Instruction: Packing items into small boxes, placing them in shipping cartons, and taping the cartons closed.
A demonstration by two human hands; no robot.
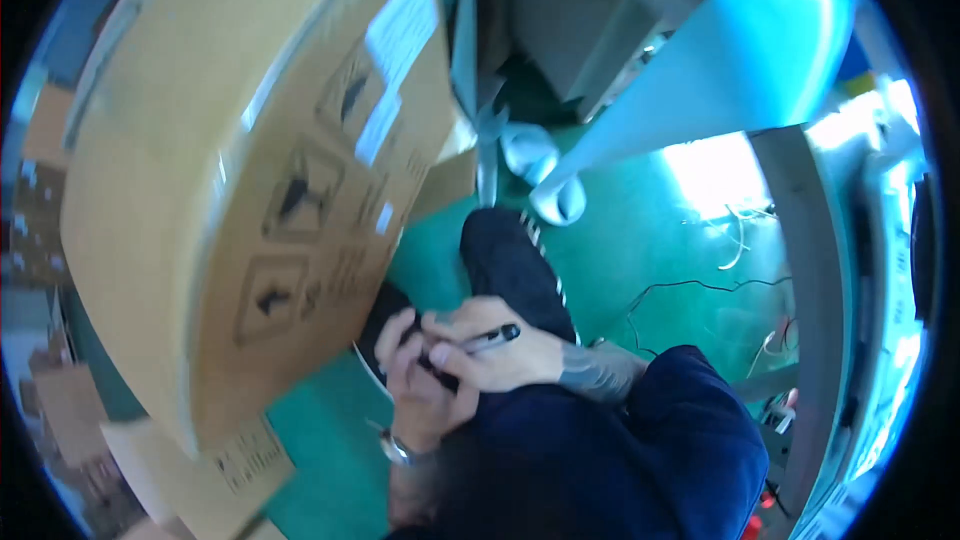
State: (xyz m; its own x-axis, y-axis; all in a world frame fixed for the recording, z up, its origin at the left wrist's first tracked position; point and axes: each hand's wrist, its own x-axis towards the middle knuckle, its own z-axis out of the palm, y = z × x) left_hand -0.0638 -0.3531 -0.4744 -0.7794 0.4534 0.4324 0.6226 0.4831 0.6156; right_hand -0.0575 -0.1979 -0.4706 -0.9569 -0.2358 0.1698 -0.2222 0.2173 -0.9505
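Note:
My right hand (492, 355) grips a black marker (490, 340) that lies across its fingers, one end pointing right. My left hand (415, 385), with a watch (397, 448) on its wrist, is curled against the marker's other end and touches the right hand. Both hands are in front of my body, just right of a large tilted cardboard box (250, 170) with black handling symbols on its side. My tattooed right forearm (600, 370) comes out of a dark blue sleeve (690, 420).
My dark trouser leg (512, 265) and a black shoe (383, 312) stand on a green floor (640, 240). White rolls (558, 202) and a pale blue sheet (730, 70) lie ahead. A grey post (805, 240) and loose cables (700, 286) are on the right. Flat cardboard pieces (200, 470) lie at lower left.

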